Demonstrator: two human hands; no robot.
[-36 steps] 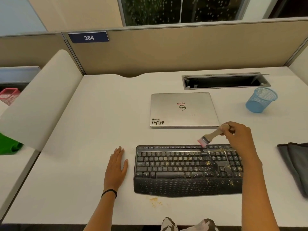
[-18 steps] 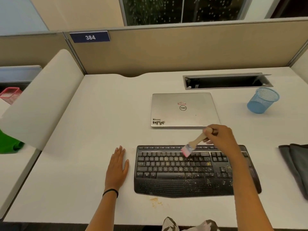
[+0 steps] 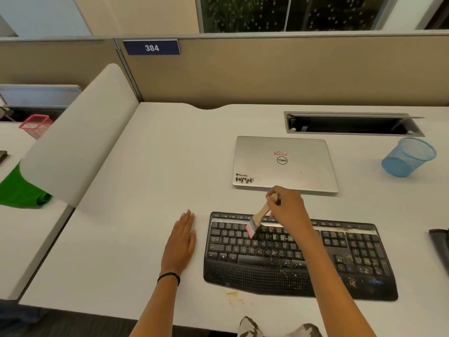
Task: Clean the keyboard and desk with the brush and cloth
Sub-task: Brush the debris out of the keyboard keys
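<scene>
A black keyboard (image 3: 286, 261) with yellowish crumbs over its right half lies at the front of the white desk (image 3: 150, 186). My right hand (image 3: 288, 207) grips the wooden handle of a small brush (image 3: 257, 221); its pink bristles touch the upper left keys. My left hand (image 3: 181, 242) lies flat on the desk just left of the keyboard, fingers straight. A dark grey cloth (image 3: 441, 246) shows at the right edge, partly out of frame.
A shut silver laptop (image 3: 284, 164) lies behind the keyboard. A blue mesh cup (image 3: 408, 156) stands at the right, an open cable slot (image 3: 352, 124) at the back. A crumb stain (image 3: 232, 294) marks the desk's front. A curved white divider (image 3: 77, 139) bounds the left.
My right hand has swept the brush leftward across the keyboard's upper rows, from the right side to the left part. The left hand has stayed flat in place.
</scene>
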